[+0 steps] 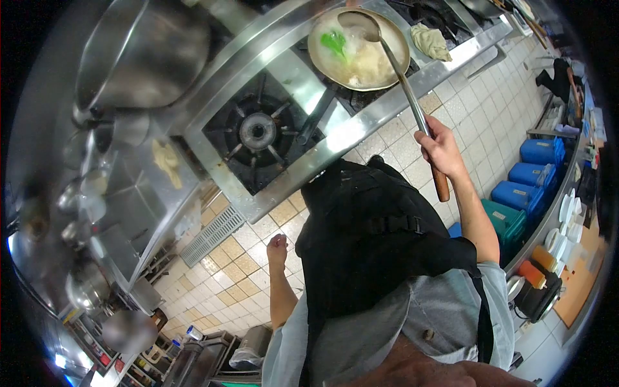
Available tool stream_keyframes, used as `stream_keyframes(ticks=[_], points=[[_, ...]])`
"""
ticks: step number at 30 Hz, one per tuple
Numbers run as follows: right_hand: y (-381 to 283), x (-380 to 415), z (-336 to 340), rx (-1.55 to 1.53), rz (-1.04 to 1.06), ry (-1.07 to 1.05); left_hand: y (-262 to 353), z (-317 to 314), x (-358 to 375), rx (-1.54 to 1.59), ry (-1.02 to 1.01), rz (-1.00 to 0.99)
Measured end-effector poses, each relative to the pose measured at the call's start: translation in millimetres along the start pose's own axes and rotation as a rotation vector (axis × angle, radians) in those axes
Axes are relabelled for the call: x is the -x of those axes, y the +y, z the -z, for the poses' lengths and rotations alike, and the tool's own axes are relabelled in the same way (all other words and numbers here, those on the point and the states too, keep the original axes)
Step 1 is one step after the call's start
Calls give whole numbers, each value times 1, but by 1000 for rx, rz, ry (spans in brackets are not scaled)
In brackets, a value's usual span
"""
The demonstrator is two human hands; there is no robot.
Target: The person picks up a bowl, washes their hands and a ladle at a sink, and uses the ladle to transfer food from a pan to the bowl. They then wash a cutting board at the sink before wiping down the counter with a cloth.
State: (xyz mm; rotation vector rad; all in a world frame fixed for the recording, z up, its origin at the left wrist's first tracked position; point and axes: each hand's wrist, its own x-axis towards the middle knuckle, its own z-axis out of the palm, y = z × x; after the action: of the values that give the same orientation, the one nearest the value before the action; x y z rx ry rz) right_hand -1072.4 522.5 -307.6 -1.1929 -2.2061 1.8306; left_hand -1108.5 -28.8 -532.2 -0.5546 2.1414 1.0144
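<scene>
The worktop [290, 82] is bare steel, with a raised rim and a patch of glare along its front edge. Set into it is a dark square recess with a round burner [258, 131], its grate arms spread around the ring. The pan [361, 68] sits beside that recess, over a second burner (only slivers of dark grate show around it). A dark bar [317, 115] slants from the pan's side over the recess (whether it is the pan's handle, I cannot tell). Just beside the pan, a crumpled pale cloth [431, 42] lies near the front rim, next to another dark grate [425, 14].
</scene>
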Motion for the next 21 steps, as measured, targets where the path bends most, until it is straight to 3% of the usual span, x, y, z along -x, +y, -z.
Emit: stream_keyframes(ticks=[13,15,21], points=[[4,34,3,-6,-56,-209,8,-1,-2,-39,-6,-13],[8,45,10,30,-56,-196,-16,-1,-20,102,-100,-57],[14,71,28,125,-51,-147,-12,-6,-32,48,-68,-123]])
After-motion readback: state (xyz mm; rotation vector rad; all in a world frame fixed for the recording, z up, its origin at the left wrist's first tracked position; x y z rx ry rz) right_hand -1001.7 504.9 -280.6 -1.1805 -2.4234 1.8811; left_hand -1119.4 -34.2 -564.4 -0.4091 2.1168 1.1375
